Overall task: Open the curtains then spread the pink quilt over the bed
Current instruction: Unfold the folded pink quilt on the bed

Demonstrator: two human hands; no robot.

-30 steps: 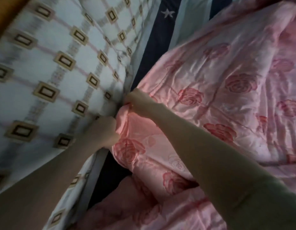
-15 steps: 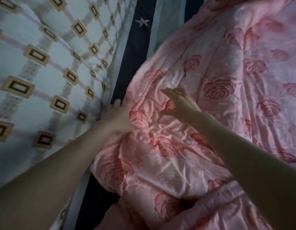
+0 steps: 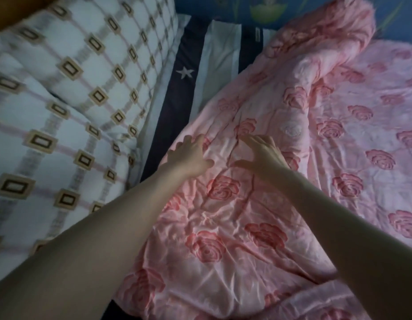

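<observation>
The bed (image 3: 175,105) is covered by a sheet striped in dark navy and pale grey, with a white star printed beyond the left fingertips (image 3: 189,140); a pillow (image 3: 68,93) in a white cover patterned with tan squares is laid to the left of those fingers; the pink quilt (image 3: 246,215), printed with roses, is spread crumpled under both sets of fingers and is bunched into a ridge beyond the right fingers (image 3: 256,139).

Checked pillow (image 3: 68,107) left; navy star-striped sheet (image 3: 177,93) beside it; blue wall (image 3: 200,5).
</observation>
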